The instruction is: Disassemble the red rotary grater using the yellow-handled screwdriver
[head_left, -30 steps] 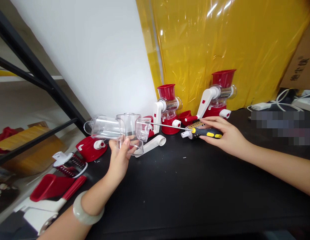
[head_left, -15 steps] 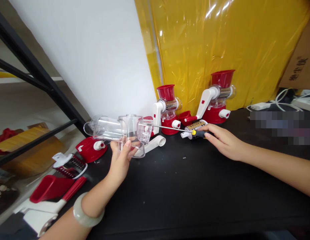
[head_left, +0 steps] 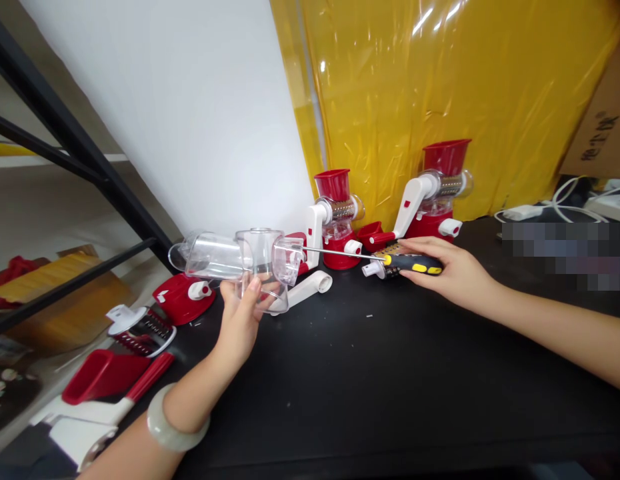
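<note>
My left hand (head_left: 243, 313) grips a clear plastic grater body (head_left: 217, 257) above the black table, its wide tube pointing left. In my right hand (head_left: 455, 270) is a screwdriver (head_left: 417, 264) with a black and yellow handle. The long metal shaft runs left, and its end meets the right opening of the clear body; the very tip is hard to make out. Beneath the handle lies a metal grating drum (head_left: 375, 268) with a white end, partly hidden by the screwdriver and hand. A white crank arm (head_left: 307, 288) rests just behind the clear body.
Two assembled red and white rotary graters (head_left: 340, 233) (head_left: 443, 190) stand at the back. On the left are a red base (head_left: 183, 300), another drum (head_left: 143, 331), a red hopper (head_left: 103, 377) and a white crank with red handle (head_left: 150, 377). White cables (head_left: 557, 203) lie back right.
My right hand has shifted slightly right along the screwdriver, so more of its handle shows. The clear body in my left hand has barely moved.
</note>
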